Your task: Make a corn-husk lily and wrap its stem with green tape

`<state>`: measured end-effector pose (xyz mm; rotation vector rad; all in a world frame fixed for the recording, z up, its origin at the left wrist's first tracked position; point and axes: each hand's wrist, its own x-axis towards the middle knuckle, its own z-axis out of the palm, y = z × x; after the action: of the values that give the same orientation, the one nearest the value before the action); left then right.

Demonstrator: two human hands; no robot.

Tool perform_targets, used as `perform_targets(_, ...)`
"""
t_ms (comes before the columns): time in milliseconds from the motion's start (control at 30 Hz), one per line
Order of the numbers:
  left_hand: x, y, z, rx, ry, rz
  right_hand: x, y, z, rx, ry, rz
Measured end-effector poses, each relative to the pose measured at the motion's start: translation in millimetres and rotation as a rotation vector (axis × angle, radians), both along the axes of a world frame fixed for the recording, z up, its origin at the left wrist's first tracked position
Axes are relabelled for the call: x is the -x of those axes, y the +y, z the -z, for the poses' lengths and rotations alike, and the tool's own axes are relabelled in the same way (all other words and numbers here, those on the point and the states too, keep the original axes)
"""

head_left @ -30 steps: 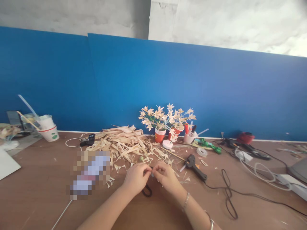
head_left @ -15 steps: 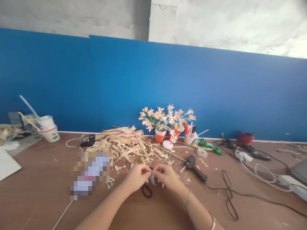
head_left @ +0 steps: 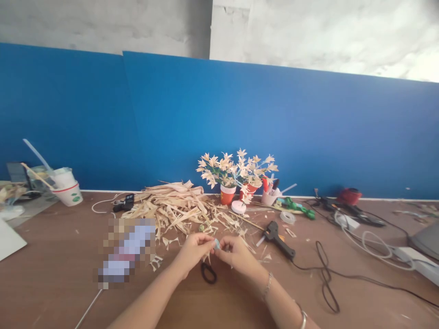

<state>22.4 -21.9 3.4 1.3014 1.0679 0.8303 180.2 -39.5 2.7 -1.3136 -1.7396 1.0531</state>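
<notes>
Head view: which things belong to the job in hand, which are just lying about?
In the job:
blue piece, between left hand and right hand
likely also husks, flowers, glue gun

Probably just lying about:
white cup
black gadget
red object

Craft workshop (glue gun (head_left: 281,242), strip pile (head_left: 181,203))

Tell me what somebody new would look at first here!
Probably the big blue panel behind the table, because it's so bright. Then the pale flowers in red cups in front of it. Nearest the middle, the left hand and right hand hold a small pale-blue piece between them.
</notes>
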Motion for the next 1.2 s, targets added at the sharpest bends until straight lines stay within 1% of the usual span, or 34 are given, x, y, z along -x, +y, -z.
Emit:
perform_targets(133,1,1,1.2,-0.074,0.005,0.001,-1,0,-1.7,0.013,-0.017,0.015)
perform_targets(200,1,1,0.0,-0.097,-0.007,-0.009,-3,0,-3.5,0.046,0.004,0.029)
perform_targets(300,1,1,-2.5,-0.075,-0.004,-0.025,-6,0,-5.4,0.097,0.051,0.043)
perform_targets(367,1,0,-3.4,-0.052,-0.010,-0.043,-6,1,-4.9,0.102,0.073,0.043)
perform_targets(533,0,0,-2.5,-0.032,-0.072,-0.081,-5,2,-1.1,0.052,0.064,0.046)
perform_targets(700,-1,0,-2.9,-0.032,-0.086,-0.129,-4,2,0.3,0.033,0.042,0.064)
perform_targets(800,1,2,-2.6,-0.035,-0.086,-0.150,-4,5,2.3,-0.053,-0.016,0.124)
perform_targets(867,4,5,-1.3,0.006,-0.084,-0.188,-6,6,3.7,-0.190,-0.078,0.194)
perform_targets(933,10,10,0.4,0.061,-0.100,-0.258,-6,6,4.1,-0.363,-0.156,0.258)
perform_targets(1000,15,16,1.9,0.082,-0.202,-0.316,-6,3,2.7,-0.500,-0.235,0.316)
perform_targets(1033,18,19,2.4,0.090,-0.271,-0.325,-5,1,1.2,-0.537,-0.271,0.346)
perform_targets(1100,23,24,2.8,0.099,-0.409,-0.327,-3,-4,-2.4,-0.562,-0.317,0.396)
perform_targets(1133,25,27,2.9,0.101,-0.473,-0.332,-2,-6,-4.2,-0.557,-0.328,0.399)
perform_targets(1167,27,29,2.8,0.100,-0.533,-0.344,-1,-7,-5.7,-0.544,-0.339,0.371)
perform_targets(1200,28,31,2.8,0.097,-0.589,-0.363,0,-9,-6.7,-0.530,-0.353,0.305)
